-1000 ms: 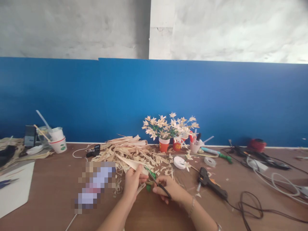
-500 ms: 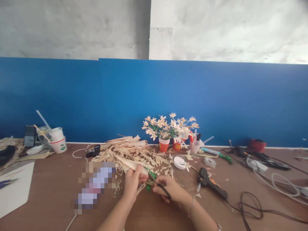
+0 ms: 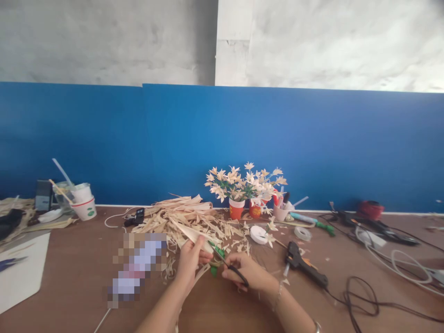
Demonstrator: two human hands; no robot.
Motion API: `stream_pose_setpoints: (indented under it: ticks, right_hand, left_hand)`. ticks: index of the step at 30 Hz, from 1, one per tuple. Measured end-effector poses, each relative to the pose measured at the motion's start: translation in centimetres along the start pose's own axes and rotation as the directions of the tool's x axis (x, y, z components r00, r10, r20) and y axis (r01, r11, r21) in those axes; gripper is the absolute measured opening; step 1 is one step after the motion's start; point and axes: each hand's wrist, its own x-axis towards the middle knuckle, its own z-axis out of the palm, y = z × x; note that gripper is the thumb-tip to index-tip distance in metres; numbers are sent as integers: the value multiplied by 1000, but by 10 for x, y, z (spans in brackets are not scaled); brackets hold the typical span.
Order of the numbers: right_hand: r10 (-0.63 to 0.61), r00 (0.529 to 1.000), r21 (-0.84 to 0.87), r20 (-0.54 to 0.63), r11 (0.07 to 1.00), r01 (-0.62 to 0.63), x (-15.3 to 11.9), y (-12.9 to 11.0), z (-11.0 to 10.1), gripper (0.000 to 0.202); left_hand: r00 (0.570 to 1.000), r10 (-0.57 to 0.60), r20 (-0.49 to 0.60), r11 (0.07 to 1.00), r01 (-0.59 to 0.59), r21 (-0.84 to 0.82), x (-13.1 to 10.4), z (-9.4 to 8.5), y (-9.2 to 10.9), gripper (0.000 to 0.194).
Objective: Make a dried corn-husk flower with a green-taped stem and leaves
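Observation:
Between its thumb and fingers, my left hand [image 3: 193,259] pinches a pale strip of dried husk [image 3: 189,232] that points up and to the left. My right hand [image 3: 243,270] grips a pair of scissors [image 3: 236,274] by its black handles, with the blades reaching toward the husk's lower end. Whether the blades touch the husk I cannot tell. Green pieces [image 3: 218,252] lie just behind the blades. Beyond both hands spreads a heap of dried husk strips and scraps [image 3: 183,208].
Pale husk flowers [image 3: 236,182] stand in red paper cups [image 3: 236,210] at the back. A black glue gun [image 3: 305,266] with its cable lies to the right, near rolls of tape [image 3: 302,233]. At left are a white cup [image 3: 83,209] and a blurred-out object [image 3: 137,268].
Both hands stay in nearly the same place. The husk strip has shifted slightly to the right, and the scissors have tilted a little with my right hand.

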Motion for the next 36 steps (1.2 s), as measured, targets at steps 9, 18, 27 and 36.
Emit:
stream_pose_setpoints:
  ticks: [9,18,27,36]
  right_hand:
    - [-3,1000,-42,19,999,4,0,5,-5,25]
    - [45,999,-93,31,995,-42,-7,0,-11,20]
    - [110,994,-127,-10,986,-111,-7,-1,-10,17]
    - [133,990,-76,50,989,-129,-5,1,-9,20]
  left_hand:
    - [999,-5,44,997,1,77,2,-3,3,26]
    - [986,-25,165,984,-6,181,8,-9,1,33]
    - [988,-38,149,970,1,242,13,-12,-2,34]
    - [999,29,34,975,-36,221,16,-13,-4,37]
